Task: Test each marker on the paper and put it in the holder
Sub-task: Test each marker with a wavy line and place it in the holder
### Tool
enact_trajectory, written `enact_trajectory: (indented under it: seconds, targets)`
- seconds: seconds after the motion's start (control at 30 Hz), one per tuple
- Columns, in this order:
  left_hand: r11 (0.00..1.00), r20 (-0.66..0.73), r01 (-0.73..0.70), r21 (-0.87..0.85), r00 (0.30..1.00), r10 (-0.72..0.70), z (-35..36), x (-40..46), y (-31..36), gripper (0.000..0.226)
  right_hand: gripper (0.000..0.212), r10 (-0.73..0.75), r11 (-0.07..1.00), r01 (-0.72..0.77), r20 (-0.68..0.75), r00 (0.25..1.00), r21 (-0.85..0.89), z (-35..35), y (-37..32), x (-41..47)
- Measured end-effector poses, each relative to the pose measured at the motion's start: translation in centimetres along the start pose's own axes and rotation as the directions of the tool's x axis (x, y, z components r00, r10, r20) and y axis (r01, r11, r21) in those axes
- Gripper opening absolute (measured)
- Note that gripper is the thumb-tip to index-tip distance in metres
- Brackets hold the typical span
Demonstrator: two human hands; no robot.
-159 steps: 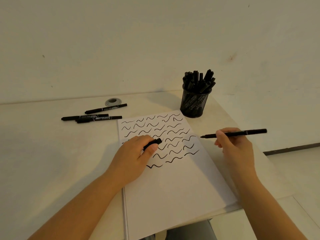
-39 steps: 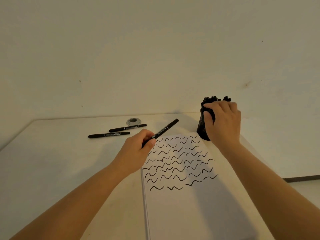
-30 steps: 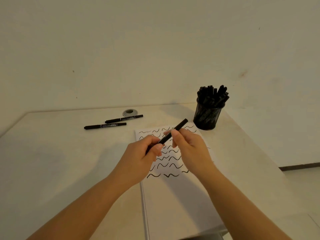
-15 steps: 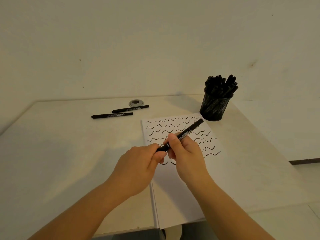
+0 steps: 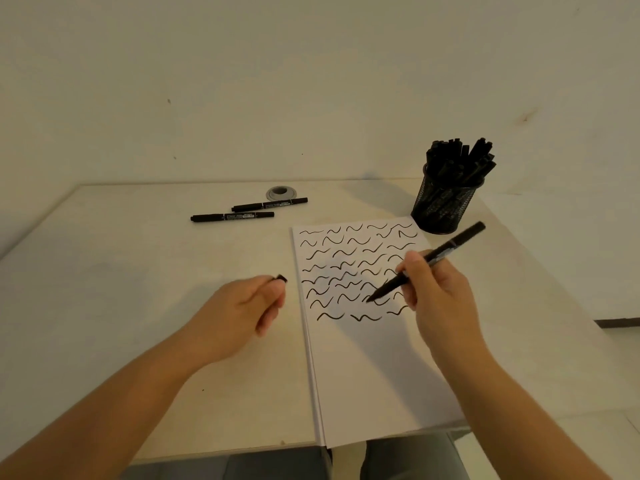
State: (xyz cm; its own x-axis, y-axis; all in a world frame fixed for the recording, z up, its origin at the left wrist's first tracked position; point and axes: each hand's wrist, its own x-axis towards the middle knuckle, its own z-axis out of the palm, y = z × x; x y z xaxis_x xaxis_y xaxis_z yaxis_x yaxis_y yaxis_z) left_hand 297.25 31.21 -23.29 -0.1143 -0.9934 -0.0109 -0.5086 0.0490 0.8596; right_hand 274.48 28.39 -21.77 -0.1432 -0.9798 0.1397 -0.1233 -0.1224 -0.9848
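The right hand [image 5: 438,292] pinches an uncapped black marker [image 5: 427,260] in a writing grip, its tip down on the white sheet of paper [image 5: 367,358] among rows of black wavy strokes, with bare paper nearer the person than the tip. The left hand [image 5: 242,313], curled round the small black cap [image 5: 281,278], rests on the pale table [image 5: 121,271] just off the paper's left edge. Beyond the right hand stands the black mesh holder [image 5: 443,209], full of markers. Two black markers [image 5: 249,211] lie well beyond the left hand.
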Motion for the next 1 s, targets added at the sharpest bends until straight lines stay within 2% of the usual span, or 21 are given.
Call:
enact_trajectory:
  seconds: [0.07,0.17,0.27,0.37,0.5,0.7,0.8,0.9,1.0]
  targets:
    - [0.995,-0.091,-0.063,0.076,0.993,0.070,0.2,0.6,-0.3,0.033,0.025,-0.032,0.995,0.043,0.125,0.992,-0.092,0.7,0.4,-0.9]
    - [0.964,-0.043,-0.118,0.238,0.990,0.132,1.2,1.4,-0.3,0.025,0.015,-0.006,1.000,0.014,0.295,0.955,-0.027,1.9,1.1,-2.3]
    - [0.911,-0.012,-0.156,0.382,0.985,0.174,1.8,1.6,-0.8,0.051,0.014,-0.020,0.998,0.040,0.326,0.945,-0.056,2.0,2.0,-2.9]
    - [0.923,-0.023,-0.176,0.343,0.980,0.196,1.7,1.5,-1.1,0.053,0.011,-0.033,0.991,0.071,0.316,0.948,-0.109,2.0,2.4,-3.0]
    - [0.928,-0.028,-0.178,0.328,0.980,0.198,1.7,1.5,-1.0,0.051,0.012,-0.061,0.977,0.131,0.374,0.925,-0.165,2.3,2.6,-3.2]
    - [0.934,-0.046,-0.191,0.303,0.976,0.214,1.8,1.4,-0.9,0.050,0.015,-0.078,0.961,0.144,0.269,0.960,-0.235,1.8,3.1,-2.9]
    - [0.938,-0.048,-0.190,0.290,0.976,0.213,1.8,1.4,-1.1,0.047,0.016,-0.092,0.966,0.122,0.139,0.986,-0.227,1.0,2.9,-2.8]
    - [0.942,-0.089,-0.178,0.283,0.973,0.211,1.8,1.5,-1.5,0.029,0.015,-0.121,0.978,0.119,-0.005,0.993,-0.173,0.0,2.3,-2.2]
    - [0.948,-0.132,-0.202,0.248,0.962,0.240,1.9,1.5,-1.4,0.014,0.013,-0.080,0.991,0.081,0.010,0.997,-0.110,0.2,1.4,-1.1]
